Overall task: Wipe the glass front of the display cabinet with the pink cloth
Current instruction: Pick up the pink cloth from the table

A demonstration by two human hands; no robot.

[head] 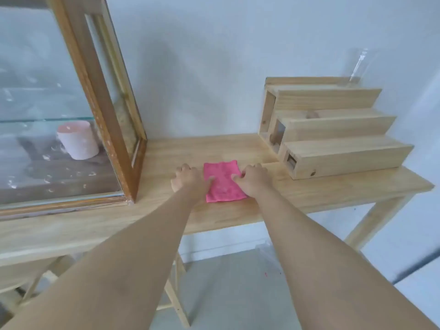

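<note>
The pink cloth lies flat on the wooden table, just past centre towards 12 o'clock, well apart from the display cabinet at 9 to 10 o'clock. The left hand rests on the cloth's left edge, fingers curled loosely, thumb lying on the fabric; the right hand presses its right edge, fingertips bent onto it. Whether either hand is pinching the cloth or only pressing it is hard to tell, since the knuckles hide the fingertips. The cabinet's glass front is smeared and cut off by the frame's left edge; a pale pink cup shows blurrily behind it. At 2 o'clock stands a stepped wooden rack, its openings too dark to read.
</note>
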